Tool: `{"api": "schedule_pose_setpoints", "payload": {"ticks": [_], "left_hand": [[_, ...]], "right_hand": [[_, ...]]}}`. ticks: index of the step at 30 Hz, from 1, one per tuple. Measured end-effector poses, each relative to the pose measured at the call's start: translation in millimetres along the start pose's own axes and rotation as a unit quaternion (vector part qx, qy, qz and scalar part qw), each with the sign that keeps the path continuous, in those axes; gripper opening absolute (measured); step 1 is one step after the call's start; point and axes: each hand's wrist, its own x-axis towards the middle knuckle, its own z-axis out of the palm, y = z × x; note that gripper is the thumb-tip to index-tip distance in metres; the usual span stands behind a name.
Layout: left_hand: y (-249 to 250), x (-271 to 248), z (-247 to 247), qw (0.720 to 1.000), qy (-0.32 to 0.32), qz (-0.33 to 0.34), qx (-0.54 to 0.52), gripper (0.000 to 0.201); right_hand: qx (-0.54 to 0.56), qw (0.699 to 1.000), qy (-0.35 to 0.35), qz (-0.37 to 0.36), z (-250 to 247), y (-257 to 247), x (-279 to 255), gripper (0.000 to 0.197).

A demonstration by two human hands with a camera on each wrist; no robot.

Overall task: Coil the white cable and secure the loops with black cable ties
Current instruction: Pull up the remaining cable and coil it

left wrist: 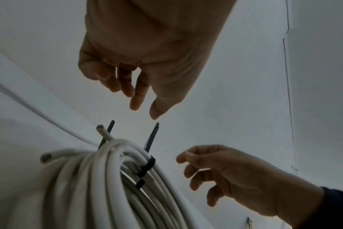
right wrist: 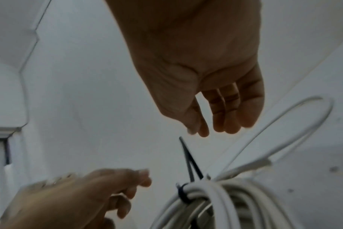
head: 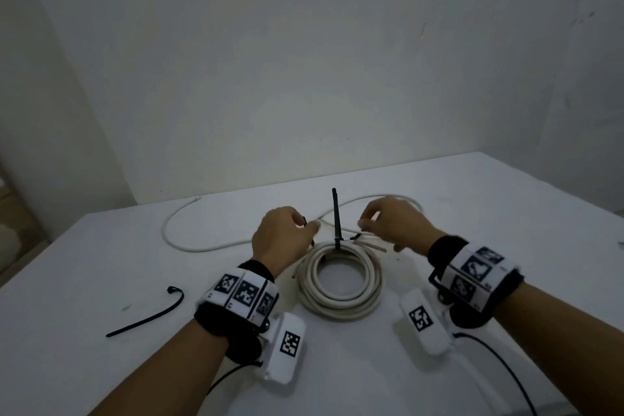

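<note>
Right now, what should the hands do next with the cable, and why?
Probably pick up the spare black tie lying on the table to the left. The white coil already has ties at its far side, tails sticking up, and both the left hand and the right hand hover with nothing held. The near side looks unbound.

Both forearms are bare. Each wrist carries a black padded band (head: 472, 284) wrapped with a white strip printed with square black-and-white markers (head: 244, 292). Below each band hangs a white rounded camera housing (head: 287, 346) bearing one such marker, fixed by a dark bracket. A thin black wire (head: 499, 368) trails from each housing.
</note>
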Motion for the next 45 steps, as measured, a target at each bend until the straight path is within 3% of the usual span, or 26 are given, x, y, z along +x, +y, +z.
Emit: {"api": "schedule_pose_setpoints", "payload": {"ticks": [3,8,11,13,16,18,20,22,25,28,31,33,36,37,39,40,42,45], "left_hand": [[-1,11,-7,0.999,0.004,-0.006,-0.042,0.021],[-8,28,-8,0.998,-0.014,-0.007,-0.061,0.016],[-13,33,-12,0.997,-0.024,-0.004,-0.080,0.018],[-16,35,-16,0.996,-0.020,-0.003,-0.089,0.018],[-20,37,-26,0.995,-0.009,0.002,-0.097,0.016],[-18,40,-33,0.995,0.004,0.017,-0.099,0.013],[-14,42,-40,0.994,0.018,0.040,-0.100,0.010],[-8,44,-47,0.992,0.027,0.059,-0.109,0.010],[0,47,-56,0.987,0.040,0.086,-0.127,0.013],[6,46,-66,0.971,0.142,0.168,-0.089,0.036],[10,48,-81,0.917,0.274,0.282,0.063,0.078],[14,51,-92,0.905,0.270,0.306,0.124,0.075],[23,46,-110,0.966,0.113,0.230,-0.026,0.030],[23,47,-115,0.975,0.068,0.191,-0.089,0.030],[18,47,-126,0.968,0.045,0.126,-0.214,0.033],[14,50,-133,0.951,0.046,0.087,-0.292,0.033],[2,54,-149,0.889,0.036,0.010,-0.457,0.034],[-12,55,-164,0.799,0.005,-0.038,-0.600,0.036]], "right_hand": [[0.035,0.999,0.004,0.027,-16,15,12,0.019],[-0.159,0.978,-0.129,0.025,-9,31,24,0.039],[-0.216,0.961,-0.170,0.035,0,39,33,0.034],[-0.285,0.946,-0.154,0.017,0,40,37,0.020],[-0.336,0.937,-0.093,-0.005,-14,34,45,0.024],[-0.241,0.970,-0.019,0.003,-34,27,53,0.025],[-0.072,0.996,0.042,0.008,-57,13,64,0.022],[0.059,0.996,0.073,-0.010,-79,-8,69,0.019],[0.122,0.985,0.100,-0.071,-104,-49,65,0.017],[0.072,0.983,0.103,-0.135,-117,-89,58,0.018],[-0.083,0.971,0.089,-0.204,-112,-125,41,0.014],[-0.141,0.955,0.087,-0.244,-101,-144,30,0.013],[-0.179,0.937,0.116,-0.275,-84,-158,24,0.013],[-0.214,0.927,0.142,-0.272,-81,-159,24,0.013],[-0.291,0.908,0.176,-0.244,-79,-152,28,0.012],[-0.312,0.909,0.175,-0.216,-81,-142,31,0.011],[-0.296,0.932,0.158,-0.140,-88,-113,41,0.014],[-0.205,0.967,0.142,-0.046,-99,-77,47,0.015]]}}
